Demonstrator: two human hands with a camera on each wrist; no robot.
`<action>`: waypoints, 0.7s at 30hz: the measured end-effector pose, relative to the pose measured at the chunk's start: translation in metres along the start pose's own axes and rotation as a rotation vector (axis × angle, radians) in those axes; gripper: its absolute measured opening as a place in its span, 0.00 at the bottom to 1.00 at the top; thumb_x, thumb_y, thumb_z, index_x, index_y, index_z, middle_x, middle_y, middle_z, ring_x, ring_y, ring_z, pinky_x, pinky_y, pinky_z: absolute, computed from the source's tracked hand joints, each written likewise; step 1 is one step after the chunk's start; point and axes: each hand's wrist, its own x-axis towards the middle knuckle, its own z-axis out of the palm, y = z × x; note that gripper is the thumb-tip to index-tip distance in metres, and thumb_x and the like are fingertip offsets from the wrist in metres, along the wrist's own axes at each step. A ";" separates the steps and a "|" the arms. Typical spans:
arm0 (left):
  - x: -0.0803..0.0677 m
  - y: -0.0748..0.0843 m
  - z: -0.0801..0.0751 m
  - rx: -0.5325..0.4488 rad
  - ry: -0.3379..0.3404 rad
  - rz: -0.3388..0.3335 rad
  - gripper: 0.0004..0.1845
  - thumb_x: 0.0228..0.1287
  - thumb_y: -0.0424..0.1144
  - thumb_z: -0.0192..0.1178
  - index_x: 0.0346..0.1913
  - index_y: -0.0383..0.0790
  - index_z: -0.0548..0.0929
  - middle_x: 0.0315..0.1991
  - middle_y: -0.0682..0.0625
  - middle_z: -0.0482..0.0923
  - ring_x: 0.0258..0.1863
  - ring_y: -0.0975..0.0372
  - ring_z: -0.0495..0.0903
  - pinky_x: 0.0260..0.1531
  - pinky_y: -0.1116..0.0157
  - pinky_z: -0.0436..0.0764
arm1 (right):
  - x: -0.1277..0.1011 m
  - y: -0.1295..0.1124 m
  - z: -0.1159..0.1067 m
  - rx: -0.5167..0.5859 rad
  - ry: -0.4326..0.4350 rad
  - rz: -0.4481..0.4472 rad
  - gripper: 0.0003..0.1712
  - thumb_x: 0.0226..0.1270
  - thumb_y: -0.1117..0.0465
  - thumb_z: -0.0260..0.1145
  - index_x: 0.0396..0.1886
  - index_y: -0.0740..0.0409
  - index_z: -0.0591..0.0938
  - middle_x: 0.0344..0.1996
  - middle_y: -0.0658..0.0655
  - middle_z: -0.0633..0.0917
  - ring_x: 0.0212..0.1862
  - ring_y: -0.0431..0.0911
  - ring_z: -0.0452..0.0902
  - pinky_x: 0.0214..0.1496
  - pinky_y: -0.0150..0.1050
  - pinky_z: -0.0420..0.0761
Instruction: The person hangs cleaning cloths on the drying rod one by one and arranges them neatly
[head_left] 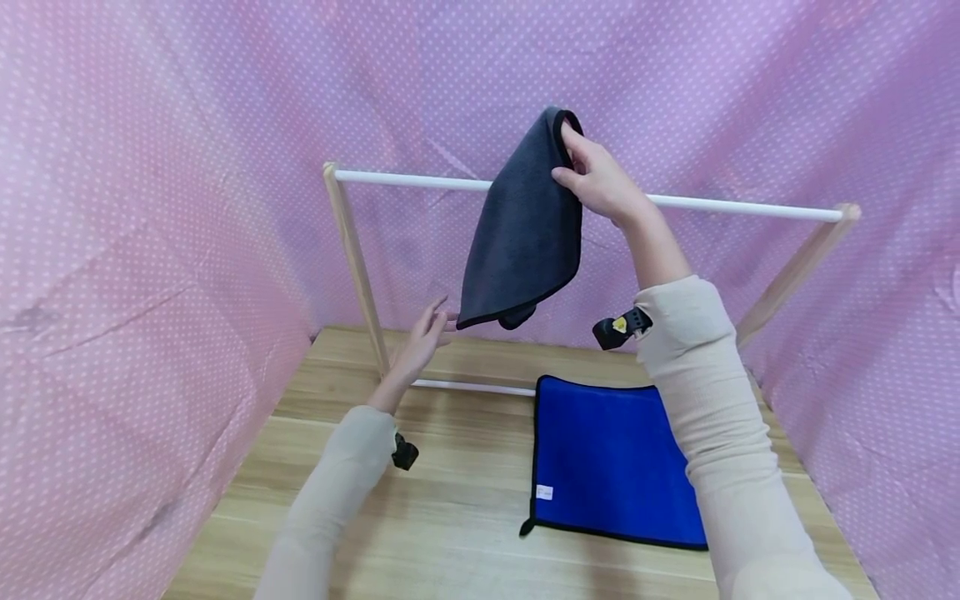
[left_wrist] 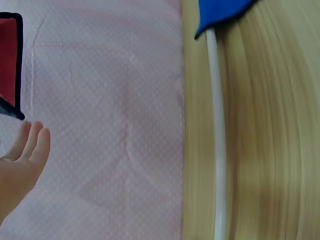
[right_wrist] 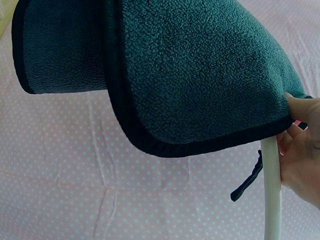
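Note:
A grey towel [head_left: 521, 225] with black edging hangs in front of the rack's upper white rod [head_left: 408, 180]. My right hand [head_left: 600, 177] pinches its upper edge beside that rod; the right wrist view shows the thumb on the grey side and a dark loop [right_wrist: 246, 182] hanging below. In the left wrist view the towel's other face is red [left_wrist: 7, 60]. My left hand [head_left: 426, 340] reaches up by the towel's lower left corner with fingers extended. Its fingertips are close under that corner; whether they touch it I cannot tell.
A blue towel [head_left: 611, 458] with black edging and a white label lies on the wooden table [head_left: 450, 467], meeting the lower white rod [head_left: 472, 387]. Wooden posts [head_left: 352, 258] hold the rack at either end. Pink dotted cloth [head_left: 187, 208] hangs around the table.

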 end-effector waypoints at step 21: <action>0.019 0.023 0.006 -0.660 0.000 -0.330 0.05 0.69 0.32 0.45 0.42 0.33 0.70 0.28 0.51 0.76 0.25 0.67 0.77 0.28 0.74 0.79 | -0.002 0.001 -0.002 0.011 0.000 -0.004 0.36 0.68 0.70 0.48 0.71 0.60 0.43 0.71 0.57 0.44 0.69 0.42 0.44 0.70 0.34 0.50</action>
